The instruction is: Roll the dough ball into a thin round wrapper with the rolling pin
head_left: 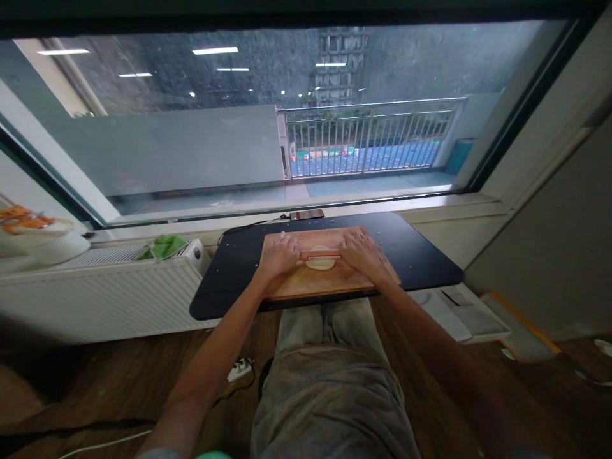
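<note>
A wooden rolling pin (310,254) lies across a pale, flattened round of dough (320,264), which shows in front of and behind it. The dough rests on a wooden cutting board (296,290). My left hand (283,252) is closed over the pin's left end, and my right hand (357,250) over its right end. Both ends of the pin are covered by my hands. A thin red line and a white strip run along the pin's middle.
Under the board is a black table (415,255) scattered with small white bits. A phone (306,215) with a cable lies at its back edge, by the window. To the left stands a white radiator (143,293) with a green bag (167,246) on top.
</note>
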### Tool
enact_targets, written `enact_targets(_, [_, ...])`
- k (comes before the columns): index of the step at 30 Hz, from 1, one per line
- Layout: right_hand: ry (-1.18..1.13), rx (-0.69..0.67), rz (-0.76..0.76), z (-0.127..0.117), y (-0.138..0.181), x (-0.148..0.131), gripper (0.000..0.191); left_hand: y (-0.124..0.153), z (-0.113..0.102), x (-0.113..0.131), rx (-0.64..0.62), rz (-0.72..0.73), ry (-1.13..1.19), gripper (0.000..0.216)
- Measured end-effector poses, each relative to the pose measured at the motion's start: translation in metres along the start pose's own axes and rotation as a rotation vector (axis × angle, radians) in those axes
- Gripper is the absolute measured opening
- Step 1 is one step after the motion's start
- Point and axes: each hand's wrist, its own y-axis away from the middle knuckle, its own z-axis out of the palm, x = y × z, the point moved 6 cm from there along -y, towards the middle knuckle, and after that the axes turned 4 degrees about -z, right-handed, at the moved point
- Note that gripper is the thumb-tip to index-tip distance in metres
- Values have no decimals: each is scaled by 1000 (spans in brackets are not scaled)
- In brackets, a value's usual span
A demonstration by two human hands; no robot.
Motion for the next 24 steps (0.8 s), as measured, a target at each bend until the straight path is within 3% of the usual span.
enact_targets(3, [11,-16,0,-13,15,-14,42,11,-8,9,14,20,0,34])
enact_targets(8, [-87,-56,196,-25,31,-20,47,27,-24,17,-14,-47,48,36])
enact_targets(12, [-173,17,280,-25,41,-23,53,37,-27,20,-93,-123,111,39])
enact_targets(17, [-206,90,342,-22,55,-27,55,47,-23,19,-106,-189,171,46])
enact_targets(24, [-212,97,339,-20,38,-20,53,40,-24,18,-73,-188,132,46])
